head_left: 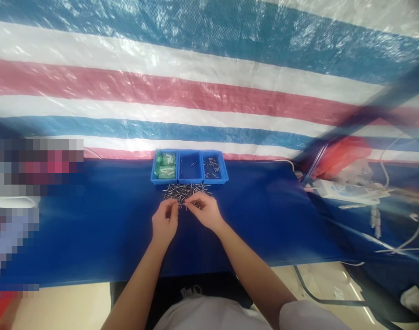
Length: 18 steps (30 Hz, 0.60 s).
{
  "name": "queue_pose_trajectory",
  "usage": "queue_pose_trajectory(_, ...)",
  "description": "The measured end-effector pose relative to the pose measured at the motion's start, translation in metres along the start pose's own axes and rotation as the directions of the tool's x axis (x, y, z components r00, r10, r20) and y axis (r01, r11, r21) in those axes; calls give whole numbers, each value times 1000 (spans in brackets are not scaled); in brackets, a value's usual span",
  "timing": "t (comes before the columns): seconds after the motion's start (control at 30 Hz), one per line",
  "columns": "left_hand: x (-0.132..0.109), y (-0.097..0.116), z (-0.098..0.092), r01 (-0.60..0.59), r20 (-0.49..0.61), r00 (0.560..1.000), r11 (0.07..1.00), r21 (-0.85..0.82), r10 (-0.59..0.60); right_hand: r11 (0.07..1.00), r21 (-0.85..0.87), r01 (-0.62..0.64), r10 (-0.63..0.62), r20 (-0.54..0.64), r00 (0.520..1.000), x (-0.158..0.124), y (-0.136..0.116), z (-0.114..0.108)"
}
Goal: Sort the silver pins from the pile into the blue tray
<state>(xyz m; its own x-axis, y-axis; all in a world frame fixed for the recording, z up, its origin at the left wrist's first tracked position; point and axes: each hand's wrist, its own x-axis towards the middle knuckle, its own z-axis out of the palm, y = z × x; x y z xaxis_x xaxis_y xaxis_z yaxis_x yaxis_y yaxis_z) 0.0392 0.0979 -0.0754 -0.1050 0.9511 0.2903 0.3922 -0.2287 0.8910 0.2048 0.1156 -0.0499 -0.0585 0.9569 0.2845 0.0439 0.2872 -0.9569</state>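
Note:
Both hands meet at the near edge of a pile of small dark and silver metal pins point(182, 191) on the blue table. My left hand point(166, 217) is closed in a pinch, and my right hand point(205, 210) pinches just beside it. A small thin piece shows between the two sets of fingertips, too small to make out. Behind the pile stands a blue tray point(189, 181) with three compartments. Its left one holds green bags point(166, 166) of pale pieces, the middle a few pins, the right several pins point(212, 168).
The blue tabletop point(102, 224) extends to both sides. A striped sheet point(195, 91) hangs behind it. At the right are a red bag point(350, 156), a white box point(350, 191) and loose cables. Blurred-out areas cover the left edge.

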Motion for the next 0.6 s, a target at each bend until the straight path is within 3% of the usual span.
queue_pose_trajectory(0.6,0,1,-3,-17,-15,1000,1000,18,17,995,-76,58,-54,50,997,-2,4,2)
